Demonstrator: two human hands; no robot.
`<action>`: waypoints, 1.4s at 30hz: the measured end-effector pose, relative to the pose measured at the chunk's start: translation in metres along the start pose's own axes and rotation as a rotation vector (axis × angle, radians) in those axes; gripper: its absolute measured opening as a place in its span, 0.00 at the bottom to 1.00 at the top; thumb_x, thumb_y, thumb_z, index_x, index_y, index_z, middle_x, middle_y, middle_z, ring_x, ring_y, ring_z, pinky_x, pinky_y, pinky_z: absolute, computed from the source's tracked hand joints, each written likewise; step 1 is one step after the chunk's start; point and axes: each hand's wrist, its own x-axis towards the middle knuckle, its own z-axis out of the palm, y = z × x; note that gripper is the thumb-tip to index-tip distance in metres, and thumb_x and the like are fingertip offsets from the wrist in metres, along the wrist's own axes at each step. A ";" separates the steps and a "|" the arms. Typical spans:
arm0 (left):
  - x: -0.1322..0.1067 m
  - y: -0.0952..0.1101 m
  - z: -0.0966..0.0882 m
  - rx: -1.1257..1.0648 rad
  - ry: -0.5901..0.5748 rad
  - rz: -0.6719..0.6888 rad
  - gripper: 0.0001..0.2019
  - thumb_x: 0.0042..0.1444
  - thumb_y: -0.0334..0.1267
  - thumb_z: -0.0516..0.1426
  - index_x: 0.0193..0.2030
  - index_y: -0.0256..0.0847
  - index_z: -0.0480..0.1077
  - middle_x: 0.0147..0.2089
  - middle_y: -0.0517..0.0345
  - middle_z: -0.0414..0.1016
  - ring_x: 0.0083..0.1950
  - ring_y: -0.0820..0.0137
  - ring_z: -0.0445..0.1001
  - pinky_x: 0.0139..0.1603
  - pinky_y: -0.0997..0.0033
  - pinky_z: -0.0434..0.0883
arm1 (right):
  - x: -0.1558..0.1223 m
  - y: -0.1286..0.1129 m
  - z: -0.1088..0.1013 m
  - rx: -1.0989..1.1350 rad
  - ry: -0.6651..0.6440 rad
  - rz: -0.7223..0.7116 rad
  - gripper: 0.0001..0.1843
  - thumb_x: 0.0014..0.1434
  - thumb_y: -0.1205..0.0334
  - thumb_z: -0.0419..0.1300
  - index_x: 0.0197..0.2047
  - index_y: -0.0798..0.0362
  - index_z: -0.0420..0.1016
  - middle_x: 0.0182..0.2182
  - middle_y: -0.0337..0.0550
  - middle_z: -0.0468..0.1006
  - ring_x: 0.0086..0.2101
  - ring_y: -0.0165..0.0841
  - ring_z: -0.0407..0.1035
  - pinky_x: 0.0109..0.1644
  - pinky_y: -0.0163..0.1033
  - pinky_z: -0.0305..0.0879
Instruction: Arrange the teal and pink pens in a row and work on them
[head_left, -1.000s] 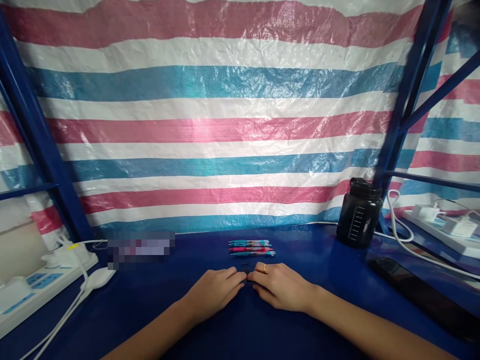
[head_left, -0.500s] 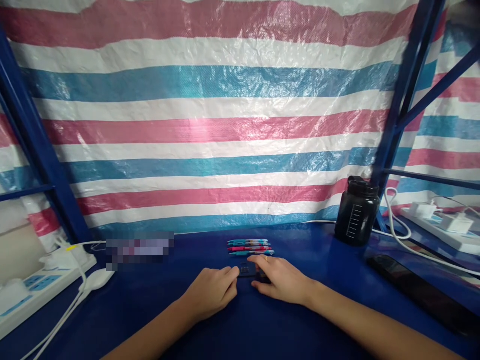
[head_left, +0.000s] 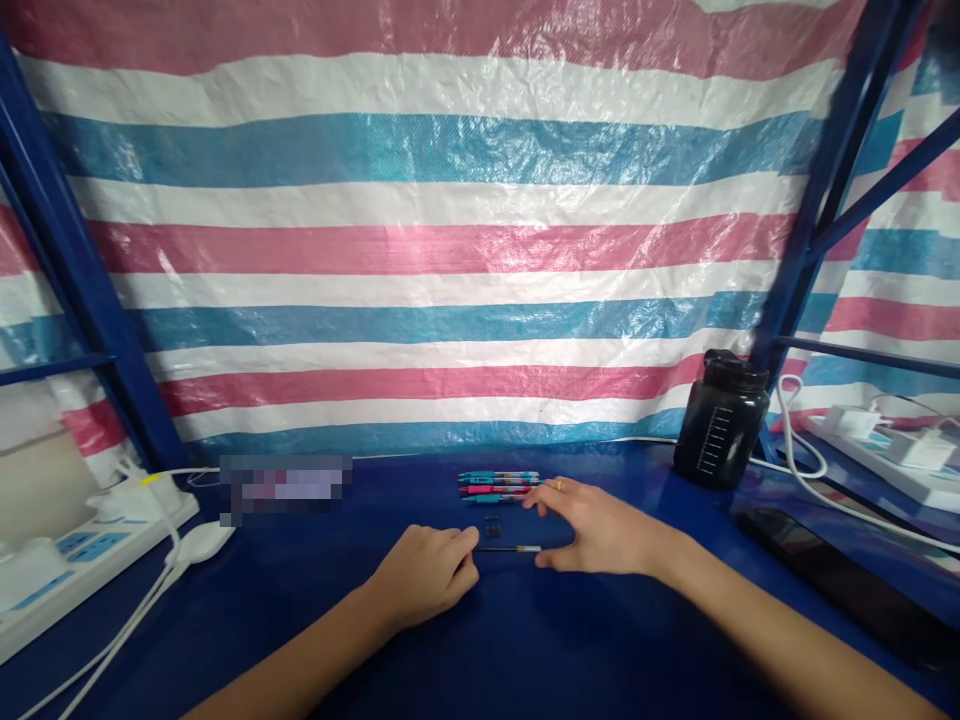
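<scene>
My left hand is closed, with its thumb and fingers pinched at the left end of a thin pen refill. The refill points right, dark along its length and pale near its right end. Beside that end is the thumb of my right hand, its fingers spread apart and nothing visibly held between them; I cannot tell if the thumb touches the refill. Several small dark pieces lie on the table between the hands. Just beyond them, several blue and red pens lie in a row, their right ends near my right fingertips.
A black bottle stands at the back right of the blue table. In front of it lies a long black object. White power strips with cables sit at both sides. A striped sheet hangs behind.
My right hand has moved right and opened wider, uncovering the refill's right end. The left hand stays nearly in place. The view has shifted slightly.
</scene>
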 end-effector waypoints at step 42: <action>0.003 -0.009 0.035 -0.048 0.270 0.208 0.15 0.71 0.40 0.42 0.44 0.37 0.67 0.36 0.55 0.75 0.36 0.66 0.76 0.35 0.70 0.72 | 0.006 -0.012 0.045 0.015 0.073 -0.166 0.11 0.63 0.71 0.49 0.48 0.55 0.65 0.41 0.47 0.74 0.39 0.35 0.70 0.44 0.38 0.67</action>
